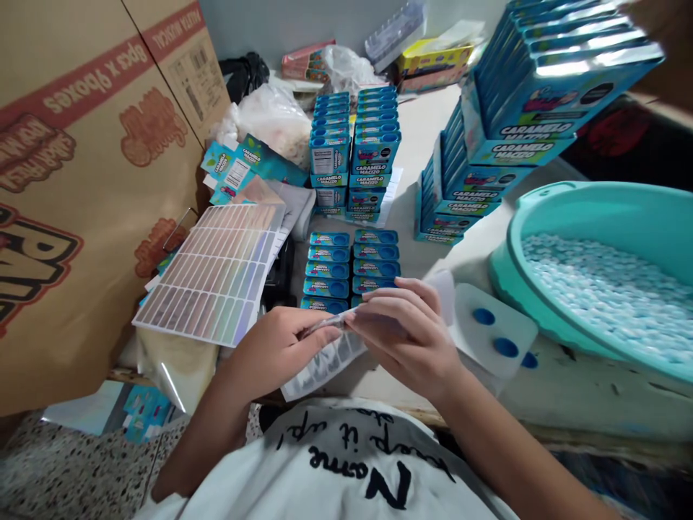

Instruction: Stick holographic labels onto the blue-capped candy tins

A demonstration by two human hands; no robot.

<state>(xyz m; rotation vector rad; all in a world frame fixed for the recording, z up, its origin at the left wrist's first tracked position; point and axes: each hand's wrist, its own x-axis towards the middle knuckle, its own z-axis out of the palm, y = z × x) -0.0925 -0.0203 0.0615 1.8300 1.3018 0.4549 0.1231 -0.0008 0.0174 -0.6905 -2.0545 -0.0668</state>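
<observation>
My left hand [295, 343] pinches the edge of a pale sticker sheet [319, 372] between thumb and fingers, low over the front of the table. My right hand [408, 328] closes on the same sheet from the other side; its fingertips meet the left thumb. The sheet is bent, and its lower part shows a grid of rectangular labels. Just beyond my hands stand two columns of small blue candy packs [328, 269], their nearest ones partly hidden. By my right forearm lies a white translucent sheet [468, 307] with blue round spots.
Stacked blue display boxes [373, 148] stand behind, with a taller stack [476, 177] to the right. A turquoise tub [506, 267] holds many small wrapped pieces. Left are a shiny label sheet [211, 271] and a large cardboard box [97, 173]. Plastic bags [276, 119] lie at the back.
</observation>
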